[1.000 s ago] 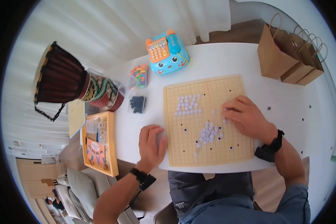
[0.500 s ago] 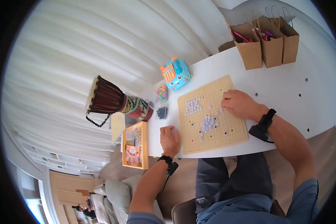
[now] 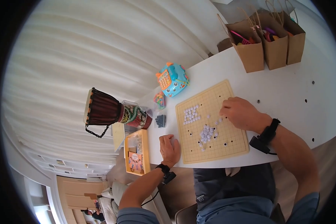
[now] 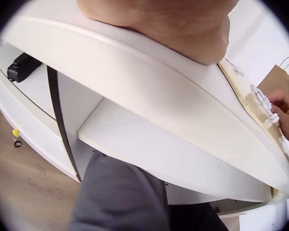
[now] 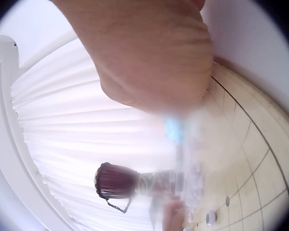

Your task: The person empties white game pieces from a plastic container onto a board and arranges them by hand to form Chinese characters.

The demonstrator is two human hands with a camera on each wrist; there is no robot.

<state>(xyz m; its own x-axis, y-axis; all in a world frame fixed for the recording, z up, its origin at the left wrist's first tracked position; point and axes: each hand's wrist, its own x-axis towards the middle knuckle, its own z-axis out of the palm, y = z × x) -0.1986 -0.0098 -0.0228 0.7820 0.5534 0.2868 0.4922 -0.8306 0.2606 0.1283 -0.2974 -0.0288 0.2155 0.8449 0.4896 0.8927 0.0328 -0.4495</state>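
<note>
A wooden go board (image 3: 235, 143) lies on the white table, with small white stones on it. Several stones (image 3: 192, 115) form neat rows toward its far left, and a loose heap of stones (image 3: 206, 133) sits near the middle. Above the board's right side is my right hand (image 3: 242, 114), its fingers bent downward and close by a white stone (image 3: 220, 120). The back of the hand hides its fingertips, so I cannot tell whether they pinch a stone. Just left of the board, my left hand (image 3: 170, 150) rests on the table with loosely bent fingers, holding nothing.
Behind the board stand a blue toy phone (image 3: 176, 82), a box of colourful pieces (image 3: 159, 100) and a box of dark pieces (image 3: 161, 121). A drum (image 3: 104, 108) and a wooden tray (image 3: 145, 156) are at the left. Paper bags (image 3: 250, 56) stand back right.
The head view has swung, so the board appears tilted and farther left bags and phone have shifted in frame. My right hand remains over the board's right side; the left stays beside it.
</note>
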